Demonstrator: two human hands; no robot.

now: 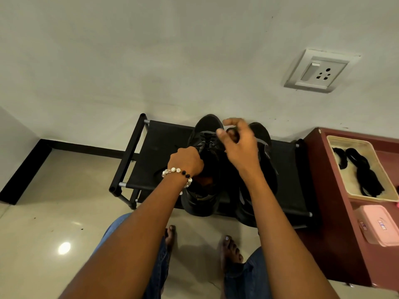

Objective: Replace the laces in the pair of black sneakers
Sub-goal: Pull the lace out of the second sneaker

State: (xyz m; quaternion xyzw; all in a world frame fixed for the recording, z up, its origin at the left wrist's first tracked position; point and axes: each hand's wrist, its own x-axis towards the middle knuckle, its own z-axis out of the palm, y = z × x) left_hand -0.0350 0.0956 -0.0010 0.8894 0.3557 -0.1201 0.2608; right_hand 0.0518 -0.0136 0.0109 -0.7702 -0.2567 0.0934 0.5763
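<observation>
Two black sneakers stand side by side on a low black rack (159,143). My left hand (187,159), with a bead bracelet on its wrist, is closed on the tongue side of the left sneaker (203,197). My right hand (238,145) hovers over the lacing of that shoe, thumb and fingers pinched on a black lace (207,138) near the toe. The right sneaker (264,134) lies mostly hidden under my right forearm. Two bundles of black laces (364,171) lie in a cream tray (354,145) at the right.
The tray rests on a maroon cabinet (330,203), with a pink box (376,225) in front of it. A wall socket (321,71) is up on the white wall. My bare feet (231,249) stand on the glossy floor before the rack.
</observation>
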